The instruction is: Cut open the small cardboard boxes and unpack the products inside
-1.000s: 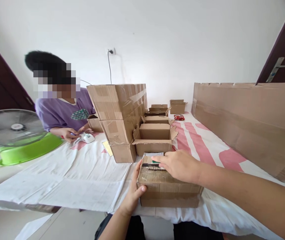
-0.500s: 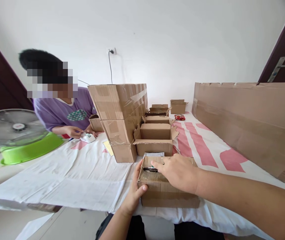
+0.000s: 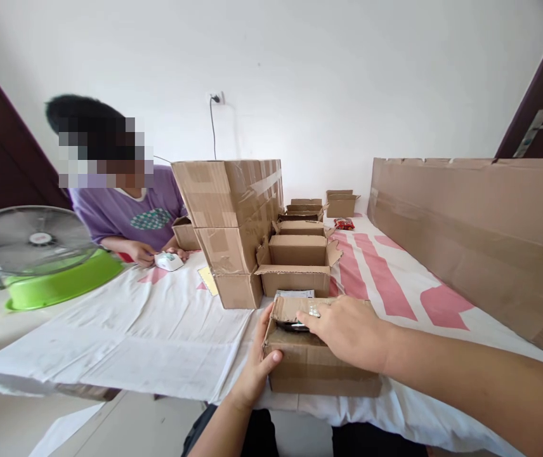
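A small cardboard box [image 3: 309, 365] sits at the near edge of the table, its top flaps nearly closed. My left hand [image 3: 257, 362] grips the box's left side, thumb on the front face. My right hand [image 3: 345, 330] lies flat on the top flaps, fingers stretched toward a narrow gap where a dark shiny item [image 3: 290, 326] shows. A white printed sheet [image 3: 294, 294] lies just behind the box.
Open cardboard boxes [image 3: 297, 263] stand in a row behind, beside a tall taped stack [image 3: 231, 222]. A long cardboard sheet [image 3: 481, 235] lines the right side. At the left a person in a purple shirt [image 3: 124, 212] handles a white device [image 3: 167, 261]; a fan [image 3: 28, 244] and green basin [image 3: 62, 282] stand there.
My right hand has pressed the top flap down over the box, so the gap has narrowed and the green-and-dark contents are mostly covered. My left hand stays on the box's side.
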{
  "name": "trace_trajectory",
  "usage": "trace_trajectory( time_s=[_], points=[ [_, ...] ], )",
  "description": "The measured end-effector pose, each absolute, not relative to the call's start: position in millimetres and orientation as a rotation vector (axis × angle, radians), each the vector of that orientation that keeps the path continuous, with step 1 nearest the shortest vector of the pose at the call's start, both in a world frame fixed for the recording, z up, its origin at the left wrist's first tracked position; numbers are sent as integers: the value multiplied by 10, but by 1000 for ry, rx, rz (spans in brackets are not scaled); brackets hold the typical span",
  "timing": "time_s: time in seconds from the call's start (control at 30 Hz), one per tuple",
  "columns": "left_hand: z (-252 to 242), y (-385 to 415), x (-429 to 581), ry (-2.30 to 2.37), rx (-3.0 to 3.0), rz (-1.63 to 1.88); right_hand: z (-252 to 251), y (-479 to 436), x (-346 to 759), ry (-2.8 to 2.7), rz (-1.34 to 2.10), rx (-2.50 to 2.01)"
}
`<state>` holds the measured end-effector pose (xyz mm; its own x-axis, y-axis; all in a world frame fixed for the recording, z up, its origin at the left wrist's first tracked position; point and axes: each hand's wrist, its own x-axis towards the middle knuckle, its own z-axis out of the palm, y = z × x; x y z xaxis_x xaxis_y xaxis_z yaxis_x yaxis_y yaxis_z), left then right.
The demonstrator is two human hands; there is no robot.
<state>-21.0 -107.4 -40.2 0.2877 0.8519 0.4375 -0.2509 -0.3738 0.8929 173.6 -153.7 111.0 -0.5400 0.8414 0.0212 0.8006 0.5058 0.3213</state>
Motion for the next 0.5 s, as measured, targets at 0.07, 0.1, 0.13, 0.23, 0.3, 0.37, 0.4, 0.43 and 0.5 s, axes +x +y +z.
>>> trace_trajectory(
  time_s=[0.07, 0.1, 0.13, 0.23, 0.3, 0.37, 0.4, 0.43, 0.5],
  points=[
    [-409, -1073, -207, 575, 1494, 1323, 1126, -1543, 1794, 2585, 403, 1429],
    [-411, -1073, -205, 575, 1487, 1325, 1134, -1544, 1834, 2605, 377, 1427],
    [-410, -1074, -202, 575, 1480, 1325, 1141, -1543, 1879, 2646, 354, 1432],
    [-398, -1083, -194, 572, 1469, 1320, 1141, -1548, 2031, 2816, 312, 1492],
    [-397, -1089, -193, 576, 1475, 1320, 1123, -1563, 2128, 2879, 290, 1584],
    [-415, -1089, -196, 590, 1499, 1317, 1102, -1590, 2218, 2907, 261, 1693],
    [-432, -1085, -199, 598, 1516, 1322, 1094, -1607, 2264, 2921, 240, 1738],
    [-453, -1079, -203, 604, 1535, 1332, 1088, -1625, 2315, 2931, 218, 1785],
    [-499, -1064, -213, 620, 1597, 1374, 1077, -1660, 2440, 2923, 166, 1901]
  ],
)
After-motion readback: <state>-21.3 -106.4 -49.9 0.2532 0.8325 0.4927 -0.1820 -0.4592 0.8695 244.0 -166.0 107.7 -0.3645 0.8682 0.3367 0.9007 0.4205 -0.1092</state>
